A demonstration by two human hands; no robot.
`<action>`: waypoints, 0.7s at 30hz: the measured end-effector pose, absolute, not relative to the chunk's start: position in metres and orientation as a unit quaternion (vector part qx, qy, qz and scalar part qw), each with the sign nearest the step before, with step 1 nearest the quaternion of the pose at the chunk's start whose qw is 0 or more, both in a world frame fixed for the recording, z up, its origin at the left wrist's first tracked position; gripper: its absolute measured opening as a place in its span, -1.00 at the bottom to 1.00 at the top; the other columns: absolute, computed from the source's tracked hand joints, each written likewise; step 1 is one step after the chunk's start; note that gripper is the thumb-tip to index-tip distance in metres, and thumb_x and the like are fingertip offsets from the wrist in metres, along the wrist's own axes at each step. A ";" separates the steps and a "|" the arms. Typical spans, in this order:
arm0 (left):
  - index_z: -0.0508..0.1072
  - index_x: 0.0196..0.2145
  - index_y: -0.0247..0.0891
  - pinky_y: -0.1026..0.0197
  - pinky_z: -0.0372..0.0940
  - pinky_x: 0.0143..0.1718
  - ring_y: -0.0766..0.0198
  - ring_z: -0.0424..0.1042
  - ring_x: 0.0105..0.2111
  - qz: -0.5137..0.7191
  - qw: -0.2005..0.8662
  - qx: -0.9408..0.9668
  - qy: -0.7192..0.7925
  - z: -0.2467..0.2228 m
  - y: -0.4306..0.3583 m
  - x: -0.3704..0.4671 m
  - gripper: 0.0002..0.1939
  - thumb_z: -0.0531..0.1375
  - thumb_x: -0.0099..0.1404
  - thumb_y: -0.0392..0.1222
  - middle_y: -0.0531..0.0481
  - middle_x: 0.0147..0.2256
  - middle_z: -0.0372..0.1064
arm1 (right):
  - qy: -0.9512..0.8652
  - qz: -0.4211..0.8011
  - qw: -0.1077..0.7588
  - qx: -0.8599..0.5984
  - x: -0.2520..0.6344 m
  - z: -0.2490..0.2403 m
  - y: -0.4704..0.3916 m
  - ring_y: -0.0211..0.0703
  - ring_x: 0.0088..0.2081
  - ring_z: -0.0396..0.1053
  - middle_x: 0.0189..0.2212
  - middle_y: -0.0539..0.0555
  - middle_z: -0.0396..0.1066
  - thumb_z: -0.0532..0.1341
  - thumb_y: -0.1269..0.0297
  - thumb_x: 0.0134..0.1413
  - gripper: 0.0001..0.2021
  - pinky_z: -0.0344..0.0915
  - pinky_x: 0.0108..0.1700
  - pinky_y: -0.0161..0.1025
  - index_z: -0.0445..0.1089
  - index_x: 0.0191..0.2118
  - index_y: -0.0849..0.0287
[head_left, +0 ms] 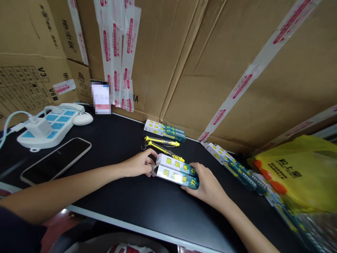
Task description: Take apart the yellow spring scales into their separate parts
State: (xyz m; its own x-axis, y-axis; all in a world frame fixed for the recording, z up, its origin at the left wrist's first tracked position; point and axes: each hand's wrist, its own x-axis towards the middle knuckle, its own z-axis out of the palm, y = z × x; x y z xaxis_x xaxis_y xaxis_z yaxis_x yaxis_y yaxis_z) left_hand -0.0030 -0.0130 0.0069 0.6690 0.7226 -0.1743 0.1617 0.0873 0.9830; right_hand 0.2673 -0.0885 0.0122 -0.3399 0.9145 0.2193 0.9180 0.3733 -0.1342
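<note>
Two long white-and-teal cartons lie side by side on the black table, the farther carton [171, 162] against the nearer carton [172, 175]. My right hand [207, 182] is wrapped round their teal right ends, thumb on the near side and fingers on the far side. At the left ends, my left hand [140, 164] has its fingers bent together, pinching at what looks like the end flap of the nearer carton. Just beyond the cartons lie two yellow tubular spring scales with wire hooks, a farther spring scale [162, 141] and a nearer spring scale [165, 151].
More of these cartons [164, 130] lie by the cardboard wall [179, 70], with other cartons [234, 165] along the right. A yellow plastic bag [297, 172] stands far right. At left are a phone [56, 160], a power strip [55, 124] and a lit screen [102, 98].
</note>
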 end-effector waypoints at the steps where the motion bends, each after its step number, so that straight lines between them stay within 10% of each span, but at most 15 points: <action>1: 0.19 -0.14 -0.24 0.27 0.35 -0.45 0.34 0.43 -0.46 0.218 0.655 0.637 0.342 0.009 -0.013 -0.004 -0.64 0.15 0.08 -0.31 0.04 -0.37 0.40 | -0.817 -0.013 0.129 -0.562 0.267 0.012 -0.089 0.07 -0.19 0.34 -0.19 0.19 0.34 0.26 0.04 -0.11 -0.49 0.26 -0.19 -0.04 0.15 -0.06 0.14; 9: 0.26 -0.27 -0.25 0.33 0.26 -0.61 0.34 0.38 -0.56 0.216 0.629 0.657 0.356 0.012 -0.011 -0.007 -0.74 0.13 0.15 -0.05 0.09 -0.48 0.37 | -0.824 -0.030 0.107 -0.556 0.262 0.016 -0.094 0.06 -0.20 0.34 -0.19 0.17 0.35 0.25 0.10 -0.10 -0.54 0.23 -0.19 -0.06 0.15 -0.08 0.15; 21: 0.36 -0.23 -0.27 0.25 0.29 -0.24 0.27 0.43 -0.25 0.226 0.458 0.808 0.294 0.007 -0.008 -0.014 -0.65 -0.02 0.03 -0.46 0.00 -0.25 0.43 | -0.853 -0.045 0.066 -0.515 0.260 0.034 -0.092 0.02 -0.19 0.34 -0.20 0.15 0.38 0.24 0.22 -0.19 -0.51 0.20 -0.11 -0.07 0.21 -0.05 0.16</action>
State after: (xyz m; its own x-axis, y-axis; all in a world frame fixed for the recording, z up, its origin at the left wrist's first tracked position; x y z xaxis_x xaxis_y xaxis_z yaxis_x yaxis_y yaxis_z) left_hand -0.0142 -0.0078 0.0074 0.7252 0.6818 0.0963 0.2681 -0.4084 0.8725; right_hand 0.2602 -0.0919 0.0336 -0.4602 0.8736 0.1582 0.8854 0.4648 0.0091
